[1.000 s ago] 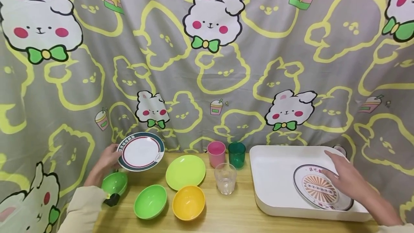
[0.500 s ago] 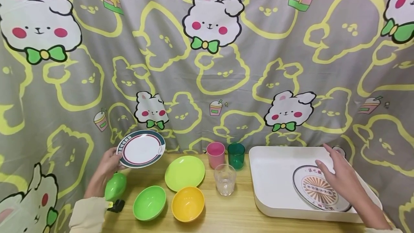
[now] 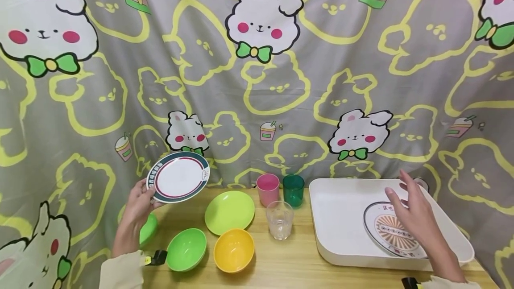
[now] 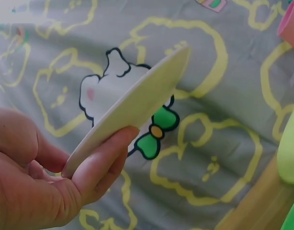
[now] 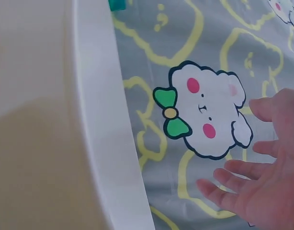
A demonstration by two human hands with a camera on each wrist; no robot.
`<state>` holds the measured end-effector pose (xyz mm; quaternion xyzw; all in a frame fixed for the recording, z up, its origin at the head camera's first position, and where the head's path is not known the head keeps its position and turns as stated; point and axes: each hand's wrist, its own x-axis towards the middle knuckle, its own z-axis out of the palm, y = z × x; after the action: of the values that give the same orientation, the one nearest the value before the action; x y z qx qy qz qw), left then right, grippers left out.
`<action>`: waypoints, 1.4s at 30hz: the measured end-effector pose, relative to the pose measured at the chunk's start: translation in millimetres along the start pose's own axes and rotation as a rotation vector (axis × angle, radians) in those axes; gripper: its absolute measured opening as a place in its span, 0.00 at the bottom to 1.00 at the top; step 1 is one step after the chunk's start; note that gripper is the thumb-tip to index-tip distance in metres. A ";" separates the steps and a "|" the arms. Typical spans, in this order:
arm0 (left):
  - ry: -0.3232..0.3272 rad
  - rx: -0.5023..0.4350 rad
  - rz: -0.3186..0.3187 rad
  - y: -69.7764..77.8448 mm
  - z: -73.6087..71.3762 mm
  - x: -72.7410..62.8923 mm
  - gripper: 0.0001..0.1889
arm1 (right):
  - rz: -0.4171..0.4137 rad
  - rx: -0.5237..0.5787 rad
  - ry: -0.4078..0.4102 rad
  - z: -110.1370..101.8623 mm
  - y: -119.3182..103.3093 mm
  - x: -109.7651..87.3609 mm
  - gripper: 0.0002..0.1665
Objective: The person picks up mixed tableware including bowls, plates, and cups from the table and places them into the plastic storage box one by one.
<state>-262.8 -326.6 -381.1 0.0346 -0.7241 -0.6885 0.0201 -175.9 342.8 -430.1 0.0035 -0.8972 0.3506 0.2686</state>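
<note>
My left hand (image 3: pixel 138 204) pinches the left edge of a white plate (image 3: pixel 180 177) with a dark green rim and a red ring, lifted above the table and tilted. In the left wrist view the thumb lies on one side of that plate (image 4: pixel 132 103) and fingers press its underside. My right hand (image 3: pixel 415 213) hovers over a white tray (image 3: pixel 337 253), fingers spread and holding nothing. Beneath it in the tray lies a second plate (image 3: pixel 387 231) with an orange sunburst pattern, partly hidden by the hand and forearm. The right wrist view shows the same loose hand (image 5: pixel 262 177) beside the tray wall (image 5: pixel 101 120).
On the wooden table (image 3: pixel 289 262) stand a lime plate (image 3: pixel 230 213), a green bowl (image 3: pixel 186 249), an orange bowl (image 3: pixel 234 251), a pink cup (image 3: pixel 267 190), a dark green cup (image 3: pixel 293 190) and a clear cup (image 3: pixel 279 220). Another green bowl (image 3: pixel 147 229) is mostly behind the left forearm. A patterned curtain (image 3: pixel 281 79) hangs behind.
My left hand has carried the green-rimmed plate slightly up and to the right, tilting it more. The right hand has risen and shifted left over the tray.
</note>
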 end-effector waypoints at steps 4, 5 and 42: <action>0.026 -0.033 -0.007 0.4 7.8 -6.4 0.31 | 0.044 0.043 0.003 3.4 -5.3 -2.2 0.43; 0.033 -0.041 -0.009 0.2 10.1 -7.6 0.31 | 0.050 0.053 0.005 3.4 -6.3 -2.6 0.43; -0.064 -0.274 0.025 -13.2 91.7 -22.3 0.25 | 0.107 0.327 -0.031 54.7 -83.1 6.0 0.43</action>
<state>-247.4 -234.2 -398.6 0.0006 -0.6241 -0.7812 0.0103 -191.1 246.7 -408.5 0.0048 -0.8310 0.5056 0.2318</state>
